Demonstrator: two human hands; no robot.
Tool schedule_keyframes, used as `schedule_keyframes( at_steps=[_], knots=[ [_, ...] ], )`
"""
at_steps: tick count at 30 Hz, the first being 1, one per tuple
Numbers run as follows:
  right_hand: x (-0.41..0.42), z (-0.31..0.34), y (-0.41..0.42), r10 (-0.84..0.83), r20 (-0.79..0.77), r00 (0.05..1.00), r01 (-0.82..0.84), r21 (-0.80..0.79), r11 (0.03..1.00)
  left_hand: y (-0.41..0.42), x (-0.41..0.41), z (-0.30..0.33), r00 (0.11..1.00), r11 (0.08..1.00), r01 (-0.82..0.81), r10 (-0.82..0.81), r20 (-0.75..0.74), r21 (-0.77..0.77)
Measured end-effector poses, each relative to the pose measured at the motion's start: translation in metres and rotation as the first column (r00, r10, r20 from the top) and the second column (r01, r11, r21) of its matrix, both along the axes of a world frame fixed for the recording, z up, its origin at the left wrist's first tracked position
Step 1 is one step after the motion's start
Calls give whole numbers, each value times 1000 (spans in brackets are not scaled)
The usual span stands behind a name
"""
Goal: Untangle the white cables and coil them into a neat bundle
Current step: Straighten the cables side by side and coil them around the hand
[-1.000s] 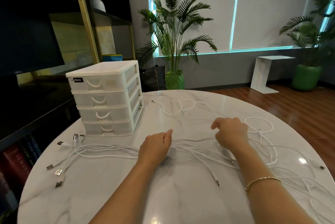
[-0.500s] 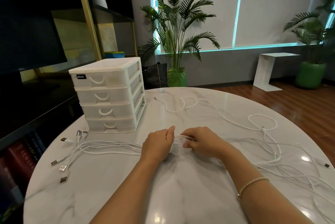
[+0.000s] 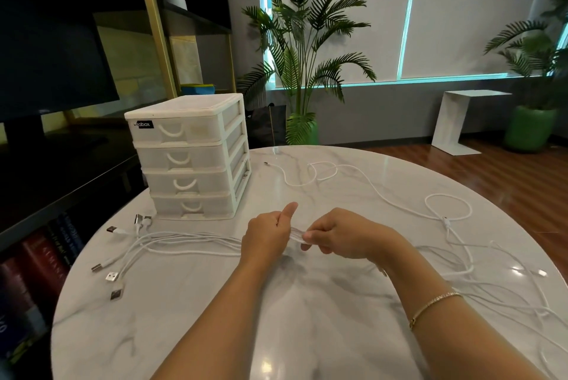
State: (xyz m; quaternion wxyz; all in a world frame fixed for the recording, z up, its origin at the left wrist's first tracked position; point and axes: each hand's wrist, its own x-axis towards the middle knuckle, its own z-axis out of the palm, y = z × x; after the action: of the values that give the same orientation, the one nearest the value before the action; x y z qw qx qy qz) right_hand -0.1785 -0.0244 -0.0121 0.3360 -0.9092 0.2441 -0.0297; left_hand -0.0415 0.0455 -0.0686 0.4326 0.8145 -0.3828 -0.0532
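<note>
Several white cables [image 3: 190,243] lie across a round marble table [image 3: 276,318], gathered side by side at the middle. Their USB plugs [image 3: 111,276] fan out at the left edge. My left hand [image 3: 266,236] grips the gathered strands, thumb raised. Just to its right, my right hand [image 3: 341,236] pinches the same strands between thumb and fingers. A short stretch of cable shows between the two hands. To the right the cables spread into loose tangles [image 3: 467,263], with one small loop [image 3: 448,206] and a long strand [image 3: 310,175] curving toward the far edge.
A white four-drawer plastic organiser [image 3: 190,158] stands on the table at the back left, close behind the plugs. A dark shelf unit with books sits off the left edge. Potted palms and a white side table stand on the wooden floor beyond.
My right hand came leftward from the tangle to meet my left hand and took hold of the gathered strands. My left hand turned from resting on the cables to gripping them, thumb up.
</note>
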Motion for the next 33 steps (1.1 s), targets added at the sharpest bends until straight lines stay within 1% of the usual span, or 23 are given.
schedule_keyframes(
  at_steps=[4, 9, 11, 14, 17, 22, 26, 28, 30, 33],
  knots=[
    [-1, 6, 9, 5, 25, 1000, -8, 132, 991, 2, -2, 4, 984, 990, 17, -41, -172, -143],
    [-4, 9, 11, 14, 65, 998, -28, 223, 974, 3, -4, 8, 976, 987, 31, -63, -207, -156],
    [-5, 8, 9, -7, 69, 998, -7, 201, 979, 2, -2, 7, 976, 985, 25, -62, -211, -171],
    [-6, 6, 6, -16, 71, 997, 6, 145, 989, 4, -3, 10, 982, 985, 27, -58, -181, -169],
    [-7, 3, 2, -24, 99, 995, 7, 164, 986, 6, -7, 13, 985, 986, 44, -69, -157, -159],
    [-8, -3, -5, -68, 120, 990, 46, 175, 984, 10, -5, 8, 983, 980, 168, -175, -58, -110],
    [-7, -4, -8, -79, 114, 990, 58, 176, 983, 12, -6, 5, 977, 964, 204, -213, -33, -171],
    [-7, -4, -9, -80, 105, 991, 62, 161, 985, 12, -7, 4, 975, 962, 218, -222, -10, -163],
    [-6, -5, -10, -86, 103, 991, 69, 155, 986, 12, -9, 5, 973, 962, 230, -225, 55, -148],
    [-7, -5, -11, -78, 105, 991, 63, 144, 988, 13, -11, 7, 972, 967, 201, -178, 151, -155]
  ],
)
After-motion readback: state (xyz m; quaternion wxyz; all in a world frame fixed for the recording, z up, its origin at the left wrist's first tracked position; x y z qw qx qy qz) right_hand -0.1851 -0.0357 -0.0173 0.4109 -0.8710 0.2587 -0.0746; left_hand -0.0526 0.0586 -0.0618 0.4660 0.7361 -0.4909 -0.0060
